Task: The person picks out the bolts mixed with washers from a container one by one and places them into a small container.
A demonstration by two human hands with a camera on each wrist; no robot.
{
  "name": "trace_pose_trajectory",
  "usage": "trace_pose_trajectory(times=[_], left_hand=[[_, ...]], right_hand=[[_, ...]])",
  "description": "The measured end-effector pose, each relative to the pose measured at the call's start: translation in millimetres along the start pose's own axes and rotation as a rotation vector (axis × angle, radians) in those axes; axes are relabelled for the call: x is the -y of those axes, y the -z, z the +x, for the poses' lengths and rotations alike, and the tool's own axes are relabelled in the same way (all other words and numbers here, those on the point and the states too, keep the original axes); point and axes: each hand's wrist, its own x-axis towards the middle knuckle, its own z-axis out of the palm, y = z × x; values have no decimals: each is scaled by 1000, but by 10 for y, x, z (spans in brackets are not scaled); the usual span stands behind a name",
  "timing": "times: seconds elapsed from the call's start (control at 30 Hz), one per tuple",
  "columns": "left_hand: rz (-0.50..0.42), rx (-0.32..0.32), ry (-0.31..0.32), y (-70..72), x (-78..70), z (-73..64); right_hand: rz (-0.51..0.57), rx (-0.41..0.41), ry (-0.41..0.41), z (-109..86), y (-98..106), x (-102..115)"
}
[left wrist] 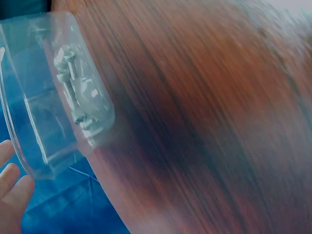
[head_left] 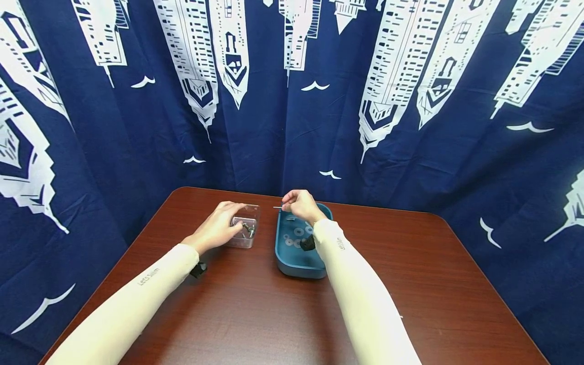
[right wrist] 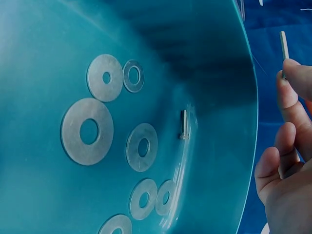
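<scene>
My right hand [head_left: 298, 203] pinches a small metal screw [right wrist: 284, 46] between thumb and index finger, above the far end of a blue tray [head_left: 301, 272]. In the right wrist view, its other fingers are loosely bent. Inside the tray lie one screw [right wrist: 184, 125] and several flat washers [right wrist: 73, 134] of different sizes. My left hand [head_left: 214, 228] is at the left side of a clear plastic box [head_left: 242, 243], its fingertips close to the rim; whether they press on it I cannot tell. Several screws [left wrist: 70, 90] lie at the bottom of the box.
Box and tray stand side by side on a brown wooden table [head_left: 246, 309], near its far edge. A dark blue curtain [head_left: 274, 137] with white building prints hangs behind the table and along both sides. Each wrist carries a small black camera [head_left: 198, 269].
</scene>
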Motion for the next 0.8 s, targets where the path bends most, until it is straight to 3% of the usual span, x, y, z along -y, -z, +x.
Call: trace_pose_trajectory(times=[0.37, 0.8], left_hand=[[10, -22, 36, 65, 140, -94], [3, -24, 32, 65, 281, -154]], right_hand=[[-10, 21, 3, 45, -62, -1], [-2, 25, -7, 51, -113, 38]])
